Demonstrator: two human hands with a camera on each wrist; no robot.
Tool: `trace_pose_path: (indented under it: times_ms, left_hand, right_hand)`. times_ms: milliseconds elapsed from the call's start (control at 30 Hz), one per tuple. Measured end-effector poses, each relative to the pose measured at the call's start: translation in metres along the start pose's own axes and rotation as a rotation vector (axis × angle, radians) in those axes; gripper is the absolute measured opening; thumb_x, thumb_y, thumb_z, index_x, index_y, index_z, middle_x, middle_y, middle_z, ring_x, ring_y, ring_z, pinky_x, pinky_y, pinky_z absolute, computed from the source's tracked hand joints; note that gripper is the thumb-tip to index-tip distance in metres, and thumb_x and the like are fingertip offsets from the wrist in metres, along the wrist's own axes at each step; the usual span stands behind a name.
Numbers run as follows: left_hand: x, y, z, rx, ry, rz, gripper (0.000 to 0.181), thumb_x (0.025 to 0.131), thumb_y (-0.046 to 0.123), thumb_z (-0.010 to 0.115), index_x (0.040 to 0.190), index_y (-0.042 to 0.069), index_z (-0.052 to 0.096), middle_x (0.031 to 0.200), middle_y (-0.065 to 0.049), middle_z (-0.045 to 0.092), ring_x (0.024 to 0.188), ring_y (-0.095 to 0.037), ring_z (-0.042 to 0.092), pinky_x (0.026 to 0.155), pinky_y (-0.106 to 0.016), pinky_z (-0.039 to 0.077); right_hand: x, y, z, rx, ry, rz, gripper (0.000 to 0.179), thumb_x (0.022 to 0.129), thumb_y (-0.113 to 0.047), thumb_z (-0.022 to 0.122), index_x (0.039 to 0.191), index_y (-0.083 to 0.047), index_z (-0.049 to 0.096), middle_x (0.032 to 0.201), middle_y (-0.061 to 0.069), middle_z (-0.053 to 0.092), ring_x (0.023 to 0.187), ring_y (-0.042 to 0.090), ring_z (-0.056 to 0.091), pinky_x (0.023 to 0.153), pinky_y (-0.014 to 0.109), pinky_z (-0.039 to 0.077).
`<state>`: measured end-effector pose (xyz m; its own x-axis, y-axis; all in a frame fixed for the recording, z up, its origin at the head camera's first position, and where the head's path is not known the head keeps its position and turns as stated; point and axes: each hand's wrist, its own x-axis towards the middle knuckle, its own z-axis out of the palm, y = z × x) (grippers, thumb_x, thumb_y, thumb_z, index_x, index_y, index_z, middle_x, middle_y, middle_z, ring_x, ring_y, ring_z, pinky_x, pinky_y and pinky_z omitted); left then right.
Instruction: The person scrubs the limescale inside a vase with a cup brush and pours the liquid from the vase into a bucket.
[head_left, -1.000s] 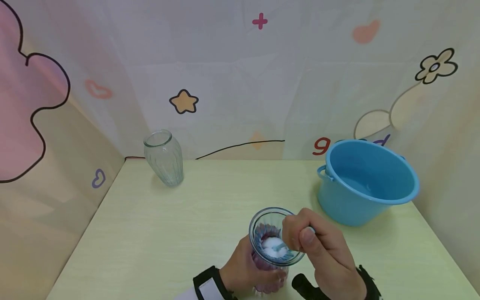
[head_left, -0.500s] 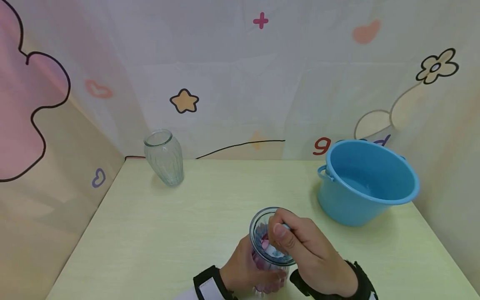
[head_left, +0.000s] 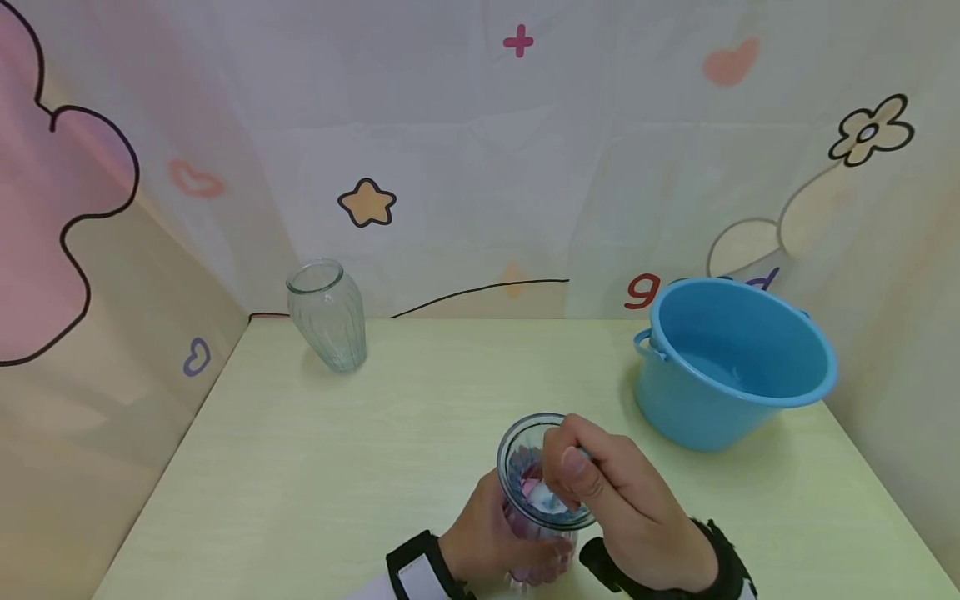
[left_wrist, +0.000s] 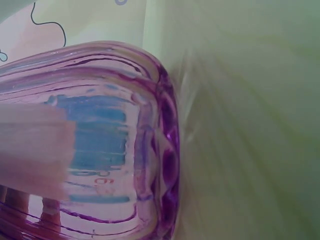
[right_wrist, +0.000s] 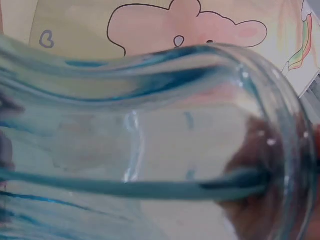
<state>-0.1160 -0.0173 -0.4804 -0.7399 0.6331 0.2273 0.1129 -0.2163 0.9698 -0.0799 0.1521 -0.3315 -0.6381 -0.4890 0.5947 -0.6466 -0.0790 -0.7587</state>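
Near the front of the table, my left hand (head_left: 502,542) grips a ribbed glass vase (head_left: 537,533) tinted blue near the mouth and purple at the base. My right hand (head_left: 626,504) is at the vase's mouth, its fingers curled round the thin teal handle (right_wrist: 150,190) of a cup brush. Inside the glass shows the brush's white, sponge-like head (left_wrist: 35,150), close to the thick purple bottom. From above, the right hand covers part of the opening and most of the handle.
A clear ribbed glass vase (head_left: 330,321) stands at the back left of the pale table (head_left: 420,400). A light blue bucket (head_left: 697,417) with side handles is at the back right. Printed cloth (head_left: 450,167) hangs behind.
My right hand has moved left and over the vase's mouth, pushing the brush deeper, then shifted slightly back right. The left hand keeps its grip in the same place.
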Motion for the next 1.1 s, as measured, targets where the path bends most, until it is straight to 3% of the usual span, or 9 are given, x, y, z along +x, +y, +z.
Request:
trace_pose_path:
  times_ms: [167,267,433,633,833,1100]
  left_hand:
    - [0.0,0.001,0.0,0.091,0.048,-0.033,0.07,0.078,0.017,0.089,0.137,0.025,0.052,0.124,-0.002,0.07,0.114,-0.018,0.067,0.108,-0.032,0.052]
    - [0.001,0.001,0.001,0.118,0.061,-0.04,0.071,0.077,0.016,0.089,0.136,0.025,0.051,0.125,-0.001,0.069,0.115,-0.017,0.067,0.109,-0.03,0.051]
    - [0.001,0.002,0.001,0.086,0.061,-0.043,0.07,0.079,0.013,0.088,0.137,0.023,0.051,0.127,-0.002,0.069,0.116,-0.018,0.067,0.109,-0.029,0.05]
    - [0.001,0.001,0.001,0.058,0.052,-0.034,0.07,0.078,0.012,0.088,0.137,0.023,0.051,0.125,-0.004,0.07,0.114,-0.018,0.067,0.108,-0.03,0.052]
    - [0.001,0.001,0.0,0.05,0.039,-0.034,0.069,0.079,0.015,0.088,0.137,0.024,0.051,0.125,-0.003,0.07,0.114,-0.019,0.068,0.108,-0.032,0.052]
    - [0.001,-0.002,-0.002,0.029,-0.011,0.015,0.067,0.084,0.019,0.084,0.141,0.024,0.049,0.128,-0.006,0.069,0.115,-0.021,0.068,0.109,-0.034,0.052]
  right_hand:
    - [-0.003,0.0,0.001,0.083,0.123,-0.162,0.025,0.108,0.006,0.021,0.094,0.002,0.042,0.082,0.007,0.041,0.073,0.018,0.045,0.057,0.031,0.037]
    - [-0.003,-0.002,0.002,0.157,0.155,-0.244,0.026,0.109,0.003,0.018,0.093,0.005,0.039,0.08,0.008,0.037,0.072,0.02,0.042,0.057,0.03,0.033]
    - [-0.001,-0.006,0.003,0.201,0.19,-0.294,0.028,0.11,-0.001,0.017,0.092,0.005,0.038,0.077,0.007,0.033,0.072,0.021,0.041,0.061,0.03,0.032]
    - [0.0,-0.002,0.005,0.137,0.174,-0.322,0.026,0.109,0.001,0.02,0.093,0.006,0.04,0.077,0.007,0.034,0.067,0.017,0.038,0.056,0.027,0.031]
    - [0.0,0.006,0.006,0.045,0.152,-0.258,0.023,0.108,0.004,0.024,0.093,0.005,0.042,0.078,0.006,0.036,0.065,0.017,0.038,0.053,0.026,0.032]
    - [0.007,0.006,0.005,-0.104,0.045,-0.005,0.028,0.103,0.015,0.034,0.091,-0.007,0.046,0.077,0.0,0.042,0.072,0.015,0.047,0.06,0.03,0.042]
